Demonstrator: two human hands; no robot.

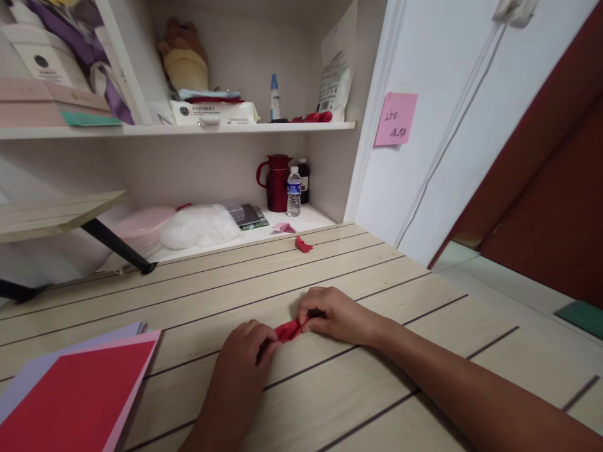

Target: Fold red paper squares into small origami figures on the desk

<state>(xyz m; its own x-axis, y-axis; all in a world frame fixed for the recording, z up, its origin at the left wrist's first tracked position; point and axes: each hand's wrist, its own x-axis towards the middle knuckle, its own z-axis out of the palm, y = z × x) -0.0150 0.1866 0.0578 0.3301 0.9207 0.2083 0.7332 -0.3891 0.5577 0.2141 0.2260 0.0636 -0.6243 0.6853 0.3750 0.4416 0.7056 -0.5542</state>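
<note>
A small folded piece of red paper is stretched between my two hands, just above or on the striped wooden tabletop. My left hand pinches its left end between thumb and fingers. At the right end, my right hand grips it with thumb and curled fingers. My fingertips cover both ends of the paper, so its full shape is hidden. Farther back on the table lies another small folded red paper piece, touched by neither hand.
Red, pink and pale purple sheets are stacked at the left. Behind the table, a shelf holds a dark red jug, a water bottle, a pink folded paper and a white plastic bag. A black metal leg supports a small raised shelf.
</note>
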